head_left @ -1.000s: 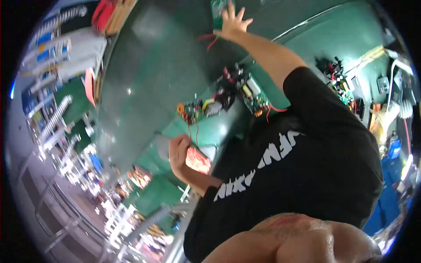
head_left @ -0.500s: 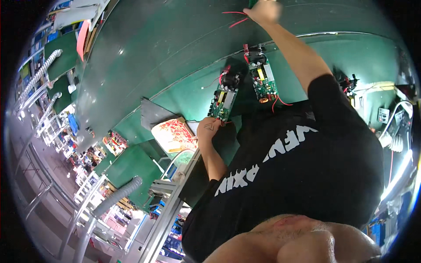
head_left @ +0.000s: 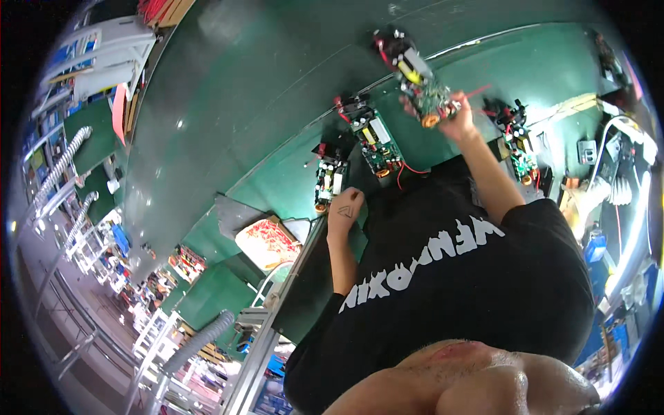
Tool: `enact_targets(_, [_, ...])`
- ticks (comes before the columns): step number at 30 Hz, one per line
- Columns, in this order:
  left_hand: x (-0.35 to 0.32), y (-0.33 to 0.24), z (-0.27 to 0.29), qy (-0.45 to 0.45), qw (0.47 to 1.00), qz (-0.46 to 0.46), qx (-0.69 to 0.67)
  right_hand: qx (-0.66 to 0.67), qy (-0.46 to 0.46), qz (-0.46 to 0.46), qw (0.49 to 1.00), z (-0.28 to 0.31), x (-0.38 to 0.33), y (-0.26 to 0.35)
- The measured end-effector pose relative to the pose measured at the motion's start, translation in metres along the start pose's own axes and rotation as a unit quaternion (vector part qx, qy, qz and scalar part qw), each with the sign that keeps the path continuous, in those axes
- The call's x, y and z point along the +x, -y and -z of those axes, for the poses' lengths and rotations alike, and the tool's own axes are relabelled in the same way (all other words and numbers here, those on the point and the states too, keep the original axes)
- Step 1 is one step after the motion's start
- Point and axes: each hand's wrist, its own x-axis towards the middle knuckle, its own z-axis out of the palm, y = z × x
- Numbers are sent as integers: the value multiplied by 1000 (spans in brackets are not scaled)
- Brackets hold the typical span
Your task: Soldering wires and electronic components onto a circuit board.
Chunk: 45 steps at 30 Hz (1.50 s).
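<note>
And here comes the right hand (head_left: 458, 119), back from its long reach across the far side of the bench (head_left: 263, 124), and this time it brings cargo! Half a second ago it is way out at the top of the view; now it is nearer the body with a circuit board (head_left: 418, 77) in its grasp. The fingers are bent around the board's near end, spread only as wide as the board, with fingertips showing past its left edge. It looks lifted and tilted, its far end slightly blurred, a red wire (head_left: 478, 90) sticking out beside the hand. (Likely the board with red wires it reaches for a moment earlier, though much of that one is hidden there.)

Over to the left hand (head_left: 342, 211): half a second ago it is at the near end of the left board (head_left: 330, 180); now it sits just beside that end, fingers curled loosely inward. Whether it touches the board or pinches anything, nobody can tell from here.

The left board and the middle board (head_left: 377, 135) lie side by side on the bench, the held one up and to their right. So the count in front of the person appears to go from two to three, and the work seems to be at a gathering stage. The bin of red pieces (head_left: 270, 242) stays put, off to the left.
</note>
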Motion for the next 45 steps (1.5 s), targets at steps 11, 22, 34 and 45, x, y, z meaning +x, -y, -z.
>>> enact_targets(11, [83,-83,-2,200,965,-155,63,28,-431,184,883,37,-117,-97])
enact_targets(22, [32,-125,-107,326,898,-250,160,-444,-404,26,799,136,-263,-115])
enact_targets(34, [28,-199,-266,384,851,-320,162,-670,-294,-346,587,364,-287,-139])
enact_targets(45, [85,-247,-272,290,867,-386,124,-217,-658,-690,210,290,-329,-78])
